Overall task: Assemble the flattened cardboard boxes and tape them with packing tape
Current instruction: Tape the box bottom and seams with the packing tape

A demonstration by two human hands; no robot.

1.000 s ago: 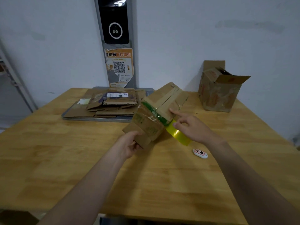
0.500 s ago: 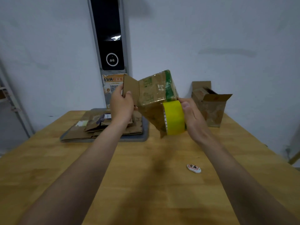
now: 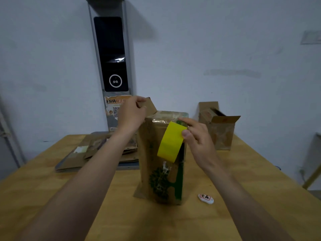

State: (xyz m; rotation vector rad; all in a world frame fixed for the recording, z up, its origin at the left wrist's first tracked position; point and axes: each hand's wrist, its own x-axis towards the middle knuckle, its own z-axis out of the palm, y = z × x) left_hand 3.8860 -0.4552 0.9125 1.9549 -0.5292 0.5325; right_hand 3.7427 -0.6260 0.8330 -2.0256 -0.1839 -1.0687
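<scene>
Table (image 3: 271, 171) is carrying everything, its far edge sitting against the wall. A dark wall panel (image 3: 112, 54) is hanging above that edge, left of centre. Box (image 3: 151, 153) is standing upright on its end mid-table, well in from every edge, the printed green side facing the near edge. One loose bottom flap is poking out onto the wood on its left. A stack of flats (image 3: 86, 150) is lying on a grey tray (image 3: 128, 166) by the far edge, left of the box and partly hidden behind the left arm. Second box (image 3: 220, 131) is standing at the far edge toward the right corner, its top flaps hanging open. Left hand (image 3: 132, 113) is pinching the box's raised top flap (image 3: 150, 106) between thumb and fingers. Right hand (image 3: 198, 140) is holding the yellow tape (image 3: 171, 141) against the box's upper front, thumb pressing on the roll, index finger reaching straight onto the box top. A small white tag (image 3: 205, 198) is lying just right of the box's base, not touching it.
</scene>
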